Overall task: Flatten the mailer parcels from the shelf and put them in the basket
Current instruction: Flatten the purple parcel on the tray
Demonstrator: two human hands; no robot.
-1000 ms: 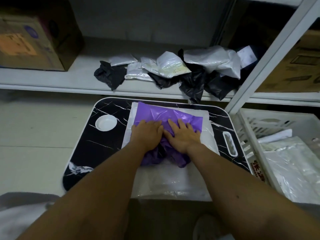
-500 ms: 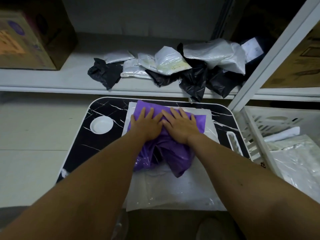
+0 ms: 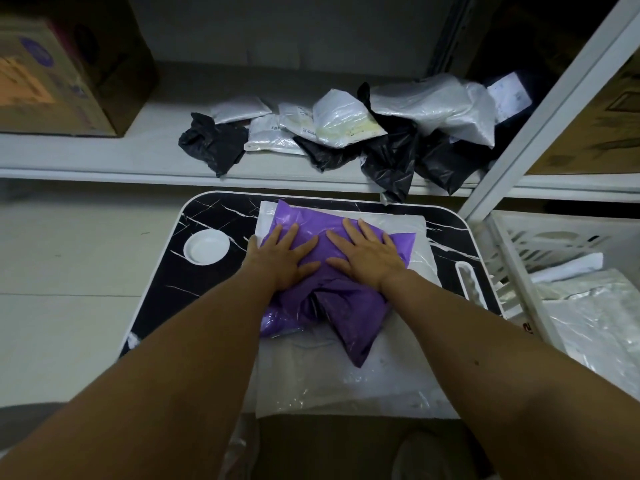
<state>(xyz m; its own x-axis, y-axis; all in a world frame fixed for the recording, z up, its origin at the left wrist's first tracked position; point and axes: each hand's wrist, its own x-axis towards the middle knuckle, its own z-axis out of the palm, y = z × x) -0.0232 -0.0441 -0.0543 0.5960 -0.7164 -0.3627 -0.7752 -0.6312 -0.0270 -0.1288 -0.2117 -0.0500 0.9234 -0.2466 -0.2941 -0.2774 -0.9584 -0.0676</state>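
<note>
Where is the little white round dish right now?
The white round dish sits in the head view on the left part of the black marble-patterned tray table, just left of the left hand pressing the purple mailer.

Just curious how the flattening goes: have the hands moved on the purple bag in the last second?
Yes. Both hands, left and right, slid up the purple bag toward the tray's far edge and spread apart.

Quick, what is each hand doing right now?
Left hand: open, pressing flat on the purple mailer.
Right hand: open, pressing it too.
</note>
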